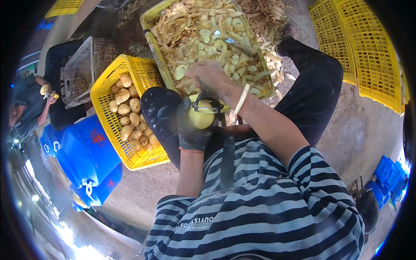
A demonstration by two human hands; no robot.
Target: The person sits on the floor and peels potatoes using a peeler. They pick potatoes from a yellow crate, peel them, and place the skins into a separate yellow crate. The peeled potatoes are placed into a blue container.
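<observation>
My left hand, in a dark knit glove with an orange cuff, holds a peeled, pale yellow potato above my lap. My bare right hand, with a pale bangle on its wrist, grips the handle of a peeler; its metal blade lies across the potato. Just beyond my hands stands a yellow plastic crate full of peelings and cut potato slices. A knife rests on that heap. Left of my knee, another yellow crate holds several unpeeled potatoes.
Blue plastic barrels stand at the left, near a seated person holding a potato and a tool. Behind are a whitish crate and more peelings on the floor. Yellow crates stand at the right.
</observation>
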